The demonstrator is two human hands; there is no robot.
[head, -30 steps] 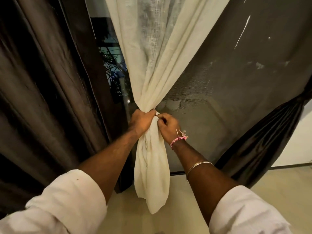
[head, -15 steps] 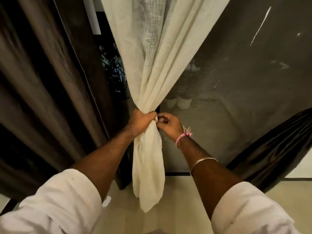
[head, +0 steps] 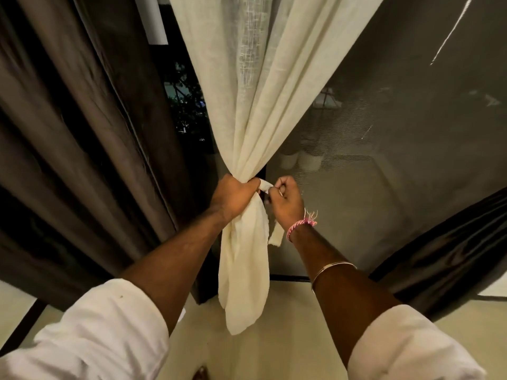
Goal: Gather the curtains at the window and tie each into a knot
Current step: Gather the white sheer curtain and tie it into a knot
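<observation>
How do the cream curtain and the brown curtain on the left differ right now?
The cream curtain is thin and see-through at its top; the brown curtain is dark and opaque. The cream curtain is bunched into a narrow neck that the left hand grips, while the right hand pinches a strip of it; the brown curtain hangs untouched. Neither shows a knot.

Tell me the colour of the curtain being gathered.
Cream-white curtain, gripped by the left hand; head view, the only one.
</observation>
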